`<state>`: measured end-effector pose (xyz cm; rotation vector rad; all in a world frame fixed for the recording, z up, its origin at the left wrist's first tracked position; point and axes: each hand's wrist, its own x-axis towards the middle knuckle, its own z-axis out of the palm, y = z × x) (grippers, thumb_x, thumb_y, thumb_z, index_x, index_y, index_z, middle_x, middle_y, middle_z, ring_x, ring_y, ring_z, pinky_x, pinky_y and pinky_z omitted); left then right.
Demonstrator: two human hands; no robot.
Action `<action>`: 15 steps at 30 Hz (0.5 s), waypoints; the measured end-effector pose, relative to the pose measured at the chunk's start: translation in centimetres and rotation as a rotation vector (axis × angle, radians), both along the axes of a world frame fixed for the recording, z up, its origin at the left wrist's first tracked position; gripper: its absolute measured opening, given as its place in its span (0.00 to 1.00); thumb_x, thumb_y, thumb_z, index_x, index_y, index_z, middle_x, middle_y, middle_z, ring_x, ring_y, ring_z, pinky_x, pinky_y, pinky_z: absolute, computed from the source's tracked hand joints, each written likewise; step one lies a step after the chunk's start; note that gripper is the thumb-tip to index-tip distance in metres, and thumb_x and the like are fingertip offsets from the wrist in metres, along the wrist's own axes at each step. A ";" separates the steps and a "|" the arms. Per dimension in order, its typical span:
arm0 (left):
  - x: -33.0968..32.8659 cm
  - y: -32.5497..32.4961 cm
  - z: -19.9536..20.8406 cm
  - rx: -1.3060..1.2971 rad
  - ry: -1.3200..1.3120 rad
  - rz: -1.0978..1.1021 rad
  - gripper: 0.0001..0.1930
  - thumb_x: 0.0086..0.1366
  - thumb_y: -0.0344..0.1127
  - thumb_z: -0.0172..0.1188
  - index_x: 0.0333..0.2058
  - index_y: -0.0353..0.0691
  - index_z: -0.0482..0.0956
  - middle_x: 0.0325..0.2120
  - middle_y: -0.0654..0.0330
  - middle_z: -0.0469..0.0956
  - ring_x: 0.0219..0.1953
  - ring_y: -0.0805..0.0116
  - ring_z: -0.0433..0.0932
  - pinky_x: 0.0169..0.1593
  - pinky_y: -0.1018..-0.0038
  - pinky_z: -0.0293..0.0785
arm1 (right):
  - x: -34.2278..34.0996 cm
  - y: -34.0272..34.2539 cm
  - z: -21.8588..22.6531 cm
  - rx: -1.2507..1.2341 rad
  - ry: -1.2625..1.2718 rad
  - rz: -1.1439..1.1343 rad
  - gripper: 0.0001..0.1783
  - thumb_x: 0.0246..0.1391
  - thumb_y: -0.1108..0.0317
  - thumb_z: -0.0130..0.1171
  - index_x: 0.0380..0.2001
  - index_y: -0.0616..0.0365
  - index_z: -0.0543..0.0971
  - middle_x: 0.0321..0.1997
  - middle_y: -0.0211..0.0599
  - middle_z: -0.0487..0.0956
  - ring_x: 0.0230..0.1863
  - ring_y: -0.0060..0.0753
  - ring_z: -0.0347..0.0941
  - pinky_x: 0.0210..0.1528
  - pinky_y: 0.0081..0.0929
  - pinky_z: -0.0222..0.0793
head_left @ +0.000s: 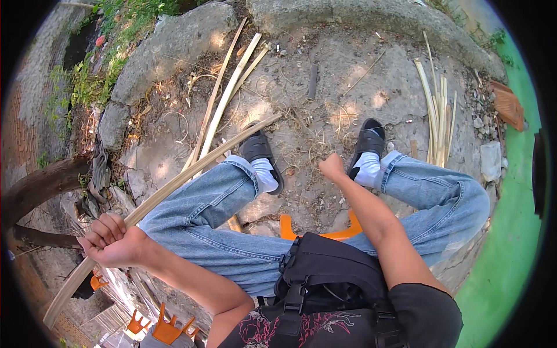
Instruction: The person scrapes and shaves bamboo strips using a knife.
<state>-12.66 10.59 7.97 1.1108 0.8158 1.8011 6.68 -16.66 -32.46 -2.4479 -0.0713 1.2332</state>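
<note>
My left hand is closed around a long pale wooden strip, which looks like split bamboo or cane. The strip slants over my left thigh: its far end is near my left sandal, and its near end sticks out past my hand at the lower left. Between my feet, close to my right sandal, my right hand is held as a fist. Whatever its fingers may hold is hidden. Thin curled shavings litter the ground ahead of it.
More pale strips lie beyond my left knee, and another bundle beyond my right. A low stone kerb curves across the far side. Orange plastic shows under my legs. A green wall stands right; a tree trunk, left.
</note>
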 end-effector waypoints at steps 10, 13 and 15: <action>-1.7 0.3 1.7 0.028 0.041 0.093 0.23 0.68 0.43 0.42 0.14 0.51 0.47 0.09 0.69 0.44 0.12 0.78 0.40 0.16 0.79 0.34 | -1.9 5.8 3.4 0.262 -0.151 0.165 0.24 0.43 0.53 0.60 0.24 0.70 0.79 0.28 0.63 0.77 0.33 0.58 0.77 0.40 0.44 0.71; -2.8 0.6 1.7 0.045 0.085 0.150 0.23 0.67 0.43 0.42 0.14 0.51 0.47 0.09 0.68 0.44 0.12 0.78 0.40 0.16 0.78 0.35 | -2.8 6.3 3.6 0.241 -0.071 0.275 0.32 0.47 0.44 0.56 0.22 0.72 0.79 0.28 0.65 0.77 0.35 0.60 0.77 0.42 0.45 0.71; -3.9 1.4 1.9 0.010 0.097 0.176 0.22 0.67 0.42 0.42 0.14 0.51 0.47 0.09 0.68 0.44 0.12 0.78 0.40 0.16 0.78 0.36 | -3.3 6.8 4.1 0.218 0.074 0.222 0.43 0.49 0.31 0.48 0.20 0.71 0.79 0.26 0.65 0.77 0.33 0.60 0.76 0.40 0.45 0.70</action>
